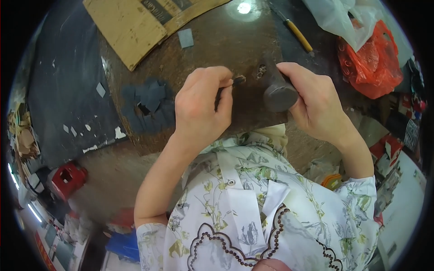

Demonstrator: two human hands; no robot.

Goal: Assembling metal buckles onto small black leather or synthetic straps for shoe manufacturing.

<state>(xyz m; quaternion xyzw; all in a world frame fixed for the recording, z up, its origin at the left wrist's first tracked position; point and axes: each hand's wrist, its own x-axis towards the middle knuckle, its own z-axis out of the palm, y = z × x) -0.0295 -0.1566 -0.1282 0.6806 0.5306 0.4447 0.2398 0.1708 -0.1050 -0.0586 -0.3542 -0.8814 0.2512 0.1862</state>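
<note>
My left hand (203, 99) hovers over the brown board (217, 49), thumb and forefinger pinched on a small dark piece (239, 80) whose kind I cannot make out. My right hand (317, 97) grips a hammer (281, 97) with a thick dark head and round face; its handle is hidden by the hand. Between the two hands, a little farther off, lies a small cluster of tiny bits (261, 71) on the board. Left of my left hand is a loose pile of dark blue-grey cut pieces (151, 97).
Folded cardboard (124, 34) covers the far left of the board, near a pale grey square (186, 38). A yellow-handled tool (299, 37) lies far right, beside a red plastic bag (373, 65) and a translucent bag (346, 20). A red stool (68, 179) stands lower left.
</note>
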